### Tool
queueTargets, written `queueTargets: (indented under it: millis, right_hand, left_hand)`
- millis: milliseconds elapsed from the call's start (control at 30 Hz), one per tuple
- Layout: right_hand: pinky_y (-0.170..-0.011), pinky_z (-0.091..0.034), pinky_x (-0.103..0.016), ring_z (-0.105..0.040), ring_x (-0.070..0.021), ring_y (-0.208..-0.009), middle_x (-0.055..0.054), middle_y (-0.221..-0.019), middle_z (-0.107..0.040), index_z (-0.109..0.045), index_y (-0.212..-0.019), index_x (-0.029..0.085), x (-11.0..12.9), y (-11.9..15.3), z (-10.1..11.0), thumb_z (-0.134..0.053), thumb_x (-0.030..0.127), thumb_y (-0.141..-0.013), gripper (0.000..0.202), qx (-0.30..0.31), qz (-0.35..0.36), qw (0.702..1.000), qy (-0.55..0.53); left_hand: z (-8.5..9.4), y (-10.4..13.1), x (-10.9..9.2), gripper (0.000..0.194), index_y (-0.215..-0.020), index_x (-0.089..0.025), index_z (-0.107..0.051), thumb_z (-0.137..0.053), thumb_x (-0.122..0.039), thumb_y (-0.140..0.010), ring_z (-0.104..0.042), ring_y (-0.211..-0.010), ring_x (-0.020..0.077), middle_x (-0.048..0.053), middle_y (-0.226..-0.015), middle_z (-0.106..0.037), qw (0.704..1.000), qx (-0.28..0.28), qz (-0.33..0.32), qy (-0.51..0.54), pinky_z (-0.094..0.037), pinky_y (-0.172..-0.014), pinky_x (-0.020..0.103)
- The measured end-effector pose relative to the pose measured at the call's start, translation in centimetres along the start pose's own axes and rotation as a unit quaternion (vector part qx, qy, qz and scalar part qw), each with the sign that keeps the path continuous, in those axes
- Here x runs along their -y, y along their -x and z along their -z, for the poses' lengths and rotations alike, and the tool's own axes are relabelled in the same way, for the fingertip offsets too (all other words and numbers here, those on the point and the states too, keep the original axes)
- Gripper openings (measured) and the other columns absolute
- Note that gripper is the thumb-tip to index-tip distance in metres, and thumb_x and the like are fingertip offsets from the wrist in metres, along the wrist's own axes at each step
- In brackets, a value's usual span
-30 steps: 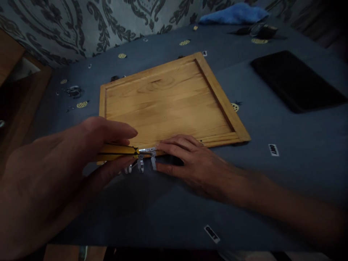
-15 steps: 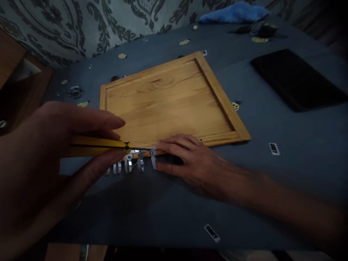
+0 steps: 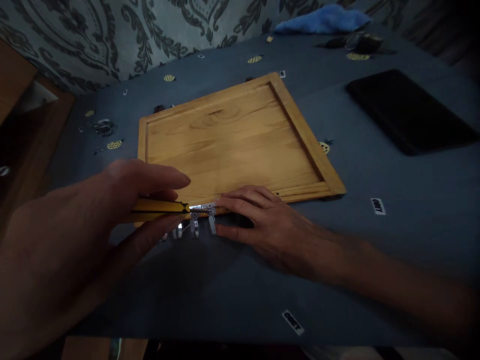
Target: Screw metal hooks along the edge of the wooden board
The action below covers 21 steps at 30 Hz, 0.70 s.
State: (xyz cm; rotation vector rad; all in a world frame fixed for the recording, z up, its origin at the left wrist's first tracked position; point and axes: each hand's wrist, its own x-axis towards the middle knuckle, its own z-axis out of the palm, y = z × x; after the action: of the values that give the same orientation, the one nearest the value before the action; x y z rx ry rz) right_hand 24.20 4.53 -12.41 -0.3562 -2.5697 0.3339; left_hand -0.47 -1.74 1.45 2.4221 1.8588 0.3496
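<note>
A framed wooden board [image 3: 232, 135] lies on the dark blue cloth. Along its near edge is a metal strip [image 3: 202, 206] with several metal hooks [image 3: 194, 226] hanging from it. My left hand [image 3: 123, 215] is closed around the yellow handle of a screwdriver [image 3: 159, 207], whose thin shaft points right to the screw area above the rightmost hook. My right hand [image 3: 262, 220] rests on the board's near edge, its fingertips pressed on the end of the strip and beside the rightmost hook.
A black tablet-like slab [image 3: 410, 112] lies at the right. Toward the back are a blue cloth [image 3: 324, 20] and a dark brush-like item [image 3: 367, 43]. Small metal pieces [image 3: 103, 127] sit at the left, near a wooden cabinet [image 3: 56, 112]. A patterned wall stands behind.
My left hand and the screwdriver have moved to the right, and the handle now covers more of the left hooks. My right hand has stayed in place.
</note>
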Motion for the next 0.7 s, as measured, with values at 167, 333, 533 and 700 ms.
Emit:
queueTargets:
  millis: [167, 333, 533, 700]
  right_hand:
    - [-0.101, -0.045, -0.049, -0.048, -0.0263, -0.126, -0.012, -0.134, -0.06, -0.064, -0.125, 0.023, 0.0, -0.1, 0.0, -0.052, 0.008, -0.09, 0.04, -0.002, 0.0, 1.0, 0.003]
    - [-0.1, -0.045, -0.049, -0.05, -0.0271, -0.125, -0.013, -0.134, -0.06, -0.065, -0.126, 0.022, 0.2, -0.2, 0.2, -0.051, 0.009, -0.092, 0.039, 0.002, -0.002, 1.0, -0.006]
    - [-0.1, -0.046, -0.049, -0.05, -0.0278, -0.124, -0.013, -0.132, -0.061, -0.067, -0.123, 0.02, 0.2, -0.3, 0.1, -0.048, 0.008, -0.094, 0.036, -0.018, 0.001, 1.0, -0.008]
    - [-0.1, -0.046, -0.048, -0.051, -0.0265, -0.122, -0.012, -0.13, -0.062, -0.067, -0.122, 0.02, 0.2, -0.3, 0.2, -0.044, 0.011, -0.098, 0.034, -0.019, -0.001, 1.0, -0.006]
  left_hand:
    - [-0.1, 0.0, 0.2, 0.029, -0.116, -0.045, -0.061, -0.058, -0.054, -0.089, -0.074, -0.09, 0.0235, -0.01, -0.112, -0.073, 0.999, 0.032, 0.008, -0.016, -0.056, -0.074, 0.04]
    - [-0.2, 0.1, 0.2, 0.032, -0.121, -0.043, -0.06, -0.056, -0.053, -0.091, -0.074, -0.095, 0.0239, -0.007, -0.116, -0.072, 0.999, 0.016, -0.009, -0.041, -0.057, -0.075, 0.038]
    - [-0.7, 0.0, 0.5, 0.033, -0.111, -0.036, -0.068, -0.065, -0.052, -0.082, -0.073, -0.096, 0.0287, -0.001, -0.091, -0.076, 0.999, -0.027, -0.035, -0.001, -0.061, -0.068, 0.036]
    - [-1.4, -0.4, 1.3, 0.031, -0.108, -0.035, -0.069, -0.064, -0.052, -0.082, -0.073, -0.095, 0.029, -0.001, -0.085, -0.075, 0.998, -0.04, -0.037, -0.006, -0.061, -0.069, 0.036]
